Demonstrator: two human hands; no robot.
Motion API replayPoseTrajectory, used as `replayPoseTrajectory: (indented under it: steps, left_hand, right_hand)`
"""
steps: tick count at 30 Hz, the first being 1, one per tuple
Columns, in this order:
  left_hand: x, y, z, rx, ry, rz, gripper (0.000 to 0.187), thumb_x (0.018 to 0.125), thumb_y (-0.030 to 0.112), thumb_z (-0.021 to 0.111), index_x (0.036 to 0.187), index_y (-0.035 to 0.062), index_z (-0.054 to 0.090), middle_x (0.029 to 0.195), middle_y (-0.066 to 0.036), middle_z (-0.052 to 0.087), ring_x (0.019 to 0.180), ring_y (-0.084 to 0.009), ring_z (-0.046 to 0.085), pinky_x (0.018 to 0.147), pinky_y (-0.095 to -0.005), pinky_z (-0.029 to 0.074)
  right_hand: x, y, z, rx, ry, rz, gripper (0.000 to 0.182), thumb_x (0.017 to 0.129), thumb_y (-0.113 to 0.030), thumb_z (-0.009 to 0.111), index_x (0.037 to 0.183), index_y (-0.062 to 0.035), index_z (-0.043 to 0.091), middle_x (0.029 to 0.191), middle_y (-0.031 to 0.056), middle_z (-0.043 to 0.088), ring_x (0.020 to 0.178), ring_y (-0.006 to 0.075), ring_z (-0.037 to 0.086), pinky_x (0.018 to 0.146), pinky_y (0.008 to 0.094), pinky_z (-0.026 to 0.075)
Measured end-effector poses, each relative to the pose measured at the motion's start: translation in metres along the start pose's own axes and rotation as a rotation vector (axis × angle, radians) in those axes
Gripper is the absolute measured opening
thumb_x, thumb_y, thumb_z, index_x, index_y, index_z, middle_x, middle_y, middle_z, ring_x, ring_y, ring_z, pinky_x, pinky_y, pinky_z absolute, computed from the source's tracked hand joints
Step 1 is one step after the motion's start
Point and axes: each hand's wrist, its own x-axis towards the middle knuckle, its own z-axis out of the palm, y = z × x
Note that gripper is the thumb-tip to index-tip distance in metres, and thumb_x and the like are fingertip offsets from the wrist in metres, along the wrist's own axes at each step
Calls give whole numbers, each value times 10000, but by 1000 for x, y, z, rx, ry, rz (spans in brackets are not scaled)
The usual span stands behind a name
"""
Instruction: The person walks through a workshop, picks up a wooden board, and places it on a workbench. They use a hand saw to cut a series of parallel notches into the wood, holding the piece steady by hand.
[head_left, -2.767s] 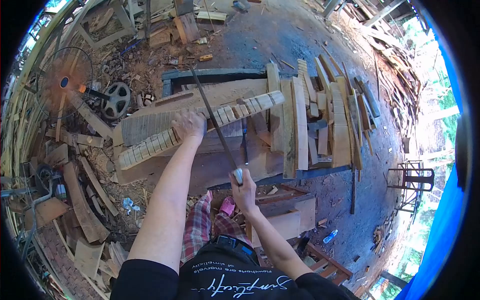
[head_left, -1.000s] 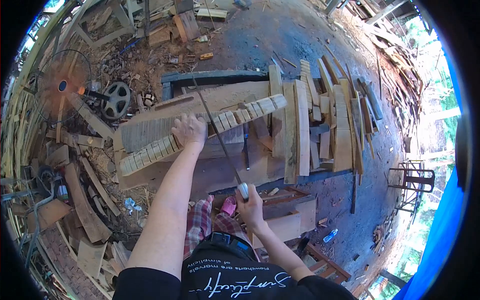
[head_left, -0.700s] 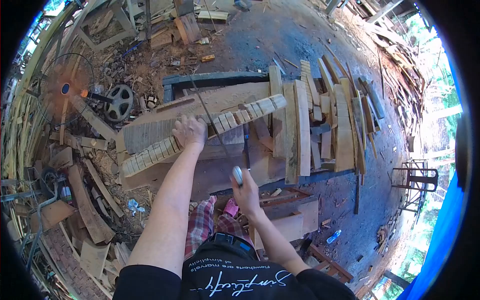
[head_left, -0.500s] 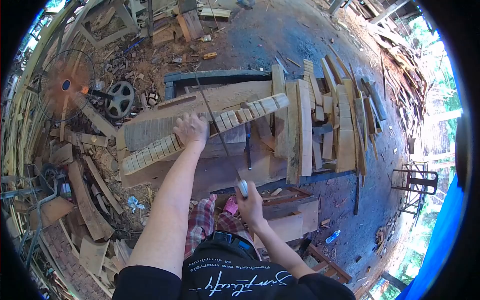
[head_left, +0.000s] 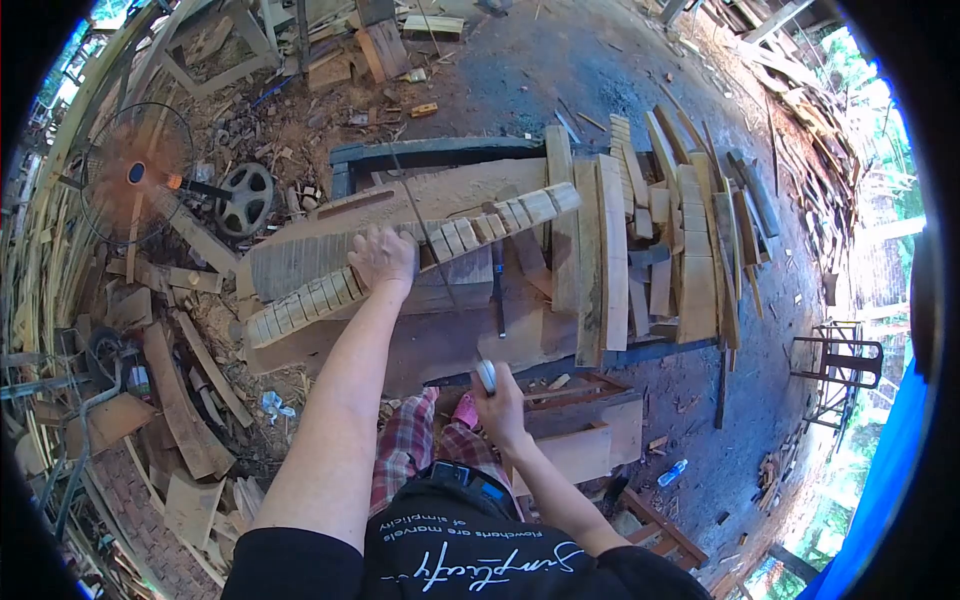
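Note:
A long curved wooden beam (head_left: pixel 305 308) lies slantwise over the bench, its edge scored with several crosswise cuts. My left hand (head_left: pixel 383 257) presses on its middle, fingers curled over the top. In my right hand (head_left: pixel 499 405), close to my body, is the handle of a handsaw (head_left: pixel 437 266). The saw's long thin blade crosses the beam just right of my left hand and points away from me. Beneath the beam is a wide wooden board (head_left: pixel 340 250). A dark narrow tool (head_left: pixel 501 300) lies on the bench to the right of the blade.
Several planks (head_left: pixel 612 250) lie across the bench's right end. A caged fan (head_left: pixel 136 174) stands at the left beside a spoked wheel (head_left: pixel 244 199). Scrap boards (head_left: pixel 185 400) litter the ground at the left; a plastic bottle (head_left: pixel 672 473) lies at the lower right.
The whole view has shifted slightly. My left hand stays on the beam, and my right hand and the saw keep nearly the same position across it.

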Motion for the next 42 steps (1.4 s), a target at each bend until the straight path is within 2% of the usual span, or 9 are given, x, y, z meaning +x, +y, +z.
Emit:
replayPoseTrajectory:
  steps: [5,13,20,23,28,36,38,40,42]
  left_hand:
    - [1,-4,3,-35,48,30,317,835,307,497,1001,108,681,1092,-95,621,1060,-294,532,852,-483,400]
    - [-1,-3,7,-1,38,3,323,840,310,491,986,96,684,1151,-83,602,1087,-282,518,888,-467,377]
    - [-1,-2,2,-42,30,2,322,834,298,498,1002,98,686,1151,-82,603,1094,-275,509,885,-468,377]
    - [-2,-1,8,-45,40,-2,321,831,298,504,1008,103,687,1145,-82,605,1092,-286,510,877,-472,382]
    - [-1,-1,1,-8,-18,-4,360,875,322,456,1072,100,659,1159,-94,595,1124,-294,505,927,-483,373]
    - [-1,0,2,-60,19,-9,316,852,291,480,997,96,682,1168,-78,594,1132,-294,495,905,-480,371]
    - [-2,-1,3,-49,10,-8,319,855,294,478,1001,97,683,1172,-78,593,1134,-296,494,908,-480,369]
    - [4,3,1,-55,20,-21,323,859,297,476,1005,98,684,1175,-78,592,1136,-298,493,911,-480,367]
    - [2,1,4,30,-41,-12,330,864,305,475,1013,102,687,1181,-81,590,1137,-300,493,911,-476,367]
  right_hand:
    - [42,-11,16,-80,-4,-13,200,873,-143,629,973,-21,506,830,217,560,750,451,547,618,434,454]
    - [-40,28,-14,8,11,14,155,860,-102,657,967,-29,572,764,150,580,697,261,612,640,344,483]
    - [62,-25,18,-47,30,-14,198,889,-174,627,905,-28,494,746,220,543,687,428,537,596,414,440]
    - [21,8,8,9,75,-146,181,881,-147,637,960,-19,536,741,190,558,691,375,569,615,383,460]
    - [-52,33,-19,79,41,108,161,845,-120,674,908,-20,565,747,152,557,660,286,582,605,375,464]
    - [53,-23,12,-93,28,17,224,859,-160,652,847,-28,471,776,211,570,762,439,560,612,439,437]
    - [25,-3,4,-69,18,14,180,870,-141,635,860,-27,497,760,186,559,728,405,563,621,425,441]
    - [-25,37,0,67,50,-25,157,877,-132,647,949,-19,566,708,143,571,629,225,565,594,328,461]
    - [-49,50,-5,77,73,-12,162,874,-137,654,956,-15,585,711,113,570,643,155,546,598,305,460]
